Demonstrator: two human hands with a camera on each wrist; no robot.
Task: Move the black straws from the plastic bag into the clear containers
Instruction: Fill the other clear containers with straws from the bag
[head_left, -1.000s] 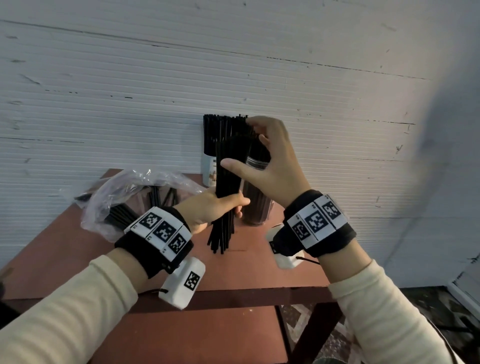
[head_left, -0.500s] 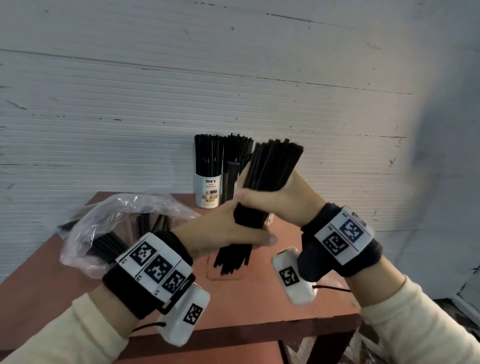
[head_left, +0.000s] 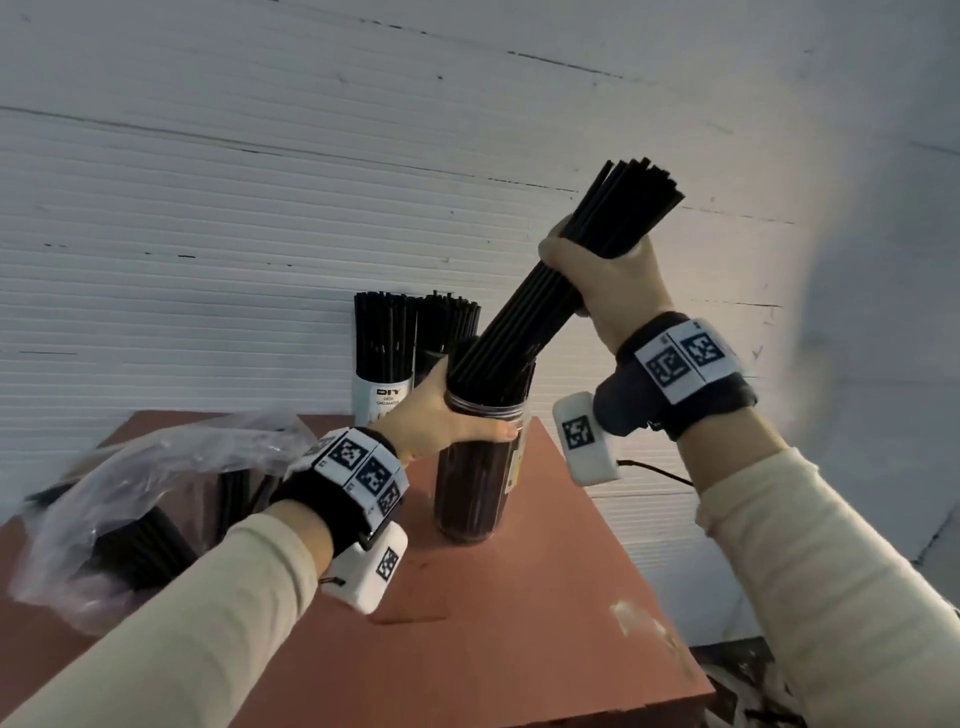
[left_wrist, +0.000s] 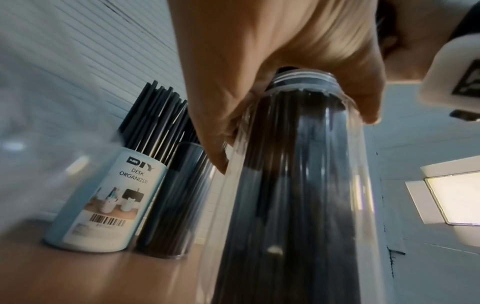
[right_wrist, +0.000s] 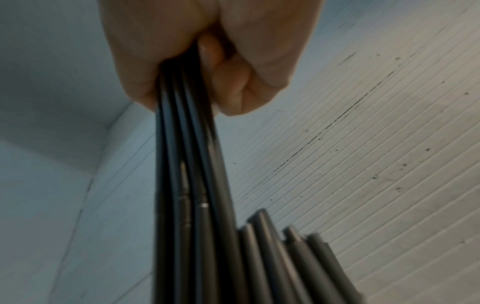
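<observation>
My right hand (head_left: 597, 270) grips a bundle of black straws (head_left: 545, 291) near its upper end, tilted with the top leaning right. The bundle's lower end is in the mouth of a tall clear container (head_left: 480, 467) standing on the red-brown table (head_left: 519, 623). My left hand (head_left: 441, 415) is curled round that container's neck. Seen from the left wrist, the container (left_wrist: 298, 195) is dark with straws inside. The right wrist view shows fingers (right_wrist: 233, 86) wrapped round the straws (right_wrist: 187, 164). A crumpled plastic bag (head_left: 130, 493) with more black straws lies at the table's left.
Two other containers full of black straws stand at the back by the wall: one labelled desk organizer (head_left: 382, 364) (left_wrist: 109, 201) and a clear one (head_left: 447, 327) beside it. A white ribbed wall (head_left: 208, 208) is close behind. The table's right edge drops off past the container.
The left hand let go of the straw bundle and took the container's neck. The right hand raised the bundle and tilted it, and its lower end went into the container.
</observation>
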